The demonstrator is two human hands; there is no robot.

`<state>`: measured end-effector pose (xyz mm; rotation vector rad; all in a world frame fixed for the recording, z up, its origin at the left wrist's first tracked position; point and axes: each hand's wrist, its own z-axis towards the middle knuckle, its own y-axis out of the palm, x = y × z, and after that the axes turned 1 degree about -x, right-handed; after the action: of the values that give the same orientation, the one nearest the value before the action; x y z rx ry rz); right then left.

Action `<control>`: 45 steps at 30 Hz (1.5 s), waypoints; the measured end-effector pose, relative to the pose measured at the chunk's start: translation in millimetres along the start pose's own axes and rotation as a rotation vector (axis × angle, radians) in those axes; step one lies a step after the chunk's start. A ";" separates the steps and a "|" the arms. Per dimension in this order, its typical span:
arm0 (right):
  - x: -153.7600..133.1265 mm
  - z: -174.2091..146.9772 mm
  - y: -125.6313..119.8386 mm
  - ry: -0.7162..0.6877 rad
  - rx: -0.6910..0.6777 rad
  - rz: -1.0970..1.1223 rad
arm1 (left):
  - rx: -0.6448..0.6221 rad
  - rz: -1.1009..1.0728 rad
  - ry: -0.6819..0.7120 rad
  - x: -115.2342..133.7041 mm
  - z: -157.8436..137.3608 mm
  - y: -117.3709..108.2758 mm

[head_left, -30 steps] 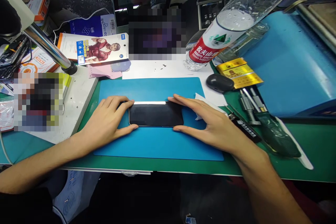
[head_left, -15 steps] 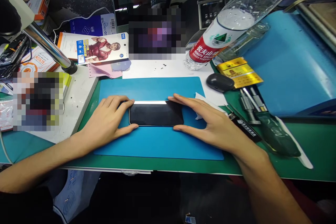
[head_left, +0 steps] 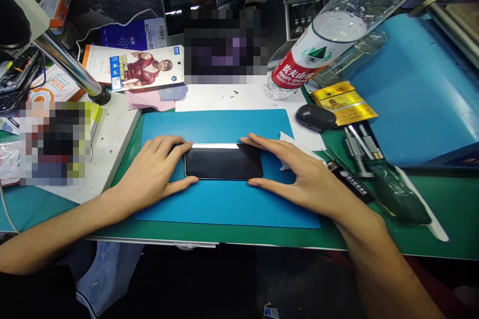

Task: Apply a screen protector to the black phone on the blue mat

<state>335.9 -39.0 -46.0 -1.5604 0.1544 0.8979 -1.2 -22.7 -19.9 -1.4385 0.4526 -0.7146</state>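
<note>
A black smartphone [head_left: 223, 163] lies lengthwise on a blue work mat [head_left: 224, 204], its dark screen facing up with a bright reflection along the far edge. My left hand [head_left: 155, 164] grips its left end, thumb at the near edge and fingers at the far edge. At the right end, my right hand [head_left: 299, 169] spans the phone the same way, with its thumb near the lower corner and fingertips over the far edge. The phone's underside is hidden.
Right of the mat lie a black mouse [head_left: 315, 117], a green-handled tool [head_left: 400, 192] and a gold packet [head_left: 344, 102]. A large water bottle [head_left: 322, 45] leans behind. A metal lamp post [head_left: 71, 65] rises at left, beside boxed packages [head_left: 145, 67]. Two patches are pixelated.
Both hands keep their places on the phone. The whole view has shifted very slightly; nothing else visibly moves.
</note>
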 end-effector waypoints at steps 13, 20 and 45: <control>2.7 -1.0 -0.2 -0.006 -0.012 0.004 | 0.021 0.048 0.037 -0.3 -0.6 2.2; 1.4 0.1 -0.3 0.002 -0.024 -0.004 | 0.022 0.033 0.028 0.4 -1.4 3.5; 2.7 -1.5 -0.8 -0.008 -0.035 0.005 | 0.031 0.073 -0.001 1.6 -3.0 8.9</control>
<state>339.0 -39.1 -47.2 -1.5891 0.1376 0.9148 -0.6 -26.2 -28.7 -1.3858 0.4889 -0.6599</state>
